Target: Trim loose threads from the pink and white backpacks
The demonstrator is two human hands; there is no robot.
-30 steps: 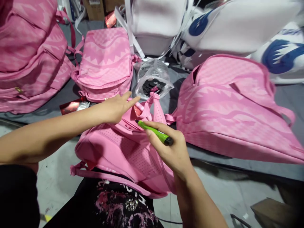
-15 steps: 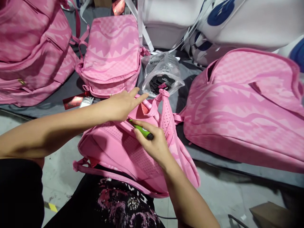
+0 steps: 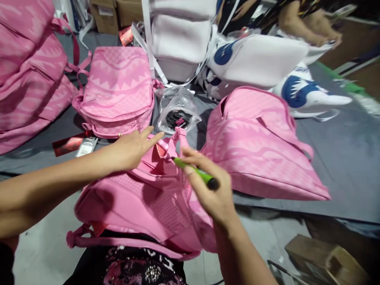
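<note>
A pink backpack (image 3: pixel 127 206) leans over my lap against the table edge, its dotted back panel and straps facing up. My left hand (image 3: pixel 130 152) lies over its top edge with the fingers stretched out, thumb side partly hidden. In my right hand (image 3: pixel 212 186) is a green pen-shaped tool (image 3: pixel 196 171) with a black rounded end; its dark tip points left beside the top strap. Whether the tip touches the fabric I cannot tell. A red tag (image 3: pixel 160 150) shows near the strap by my left fingertips.
Pink backpacks stand at left (image 3: pixel 115 87) and right (image 3: pixel 252 138). Behind the strap is a clear plastic bag (image 3: pixel 178 101) holding black pieces. White backpacks (image 3: pixel 181 43) line the back. Another person's hands (image 3: pixel 320 37) work at the far right. A cardboard box (image 3: pixel 314 257) sits low right.
The view has shifted, showing more of the table's far side and right. My right hand has lifted the green tool from the panel up toward the strap. My left hand stays on the backpack.
</note>
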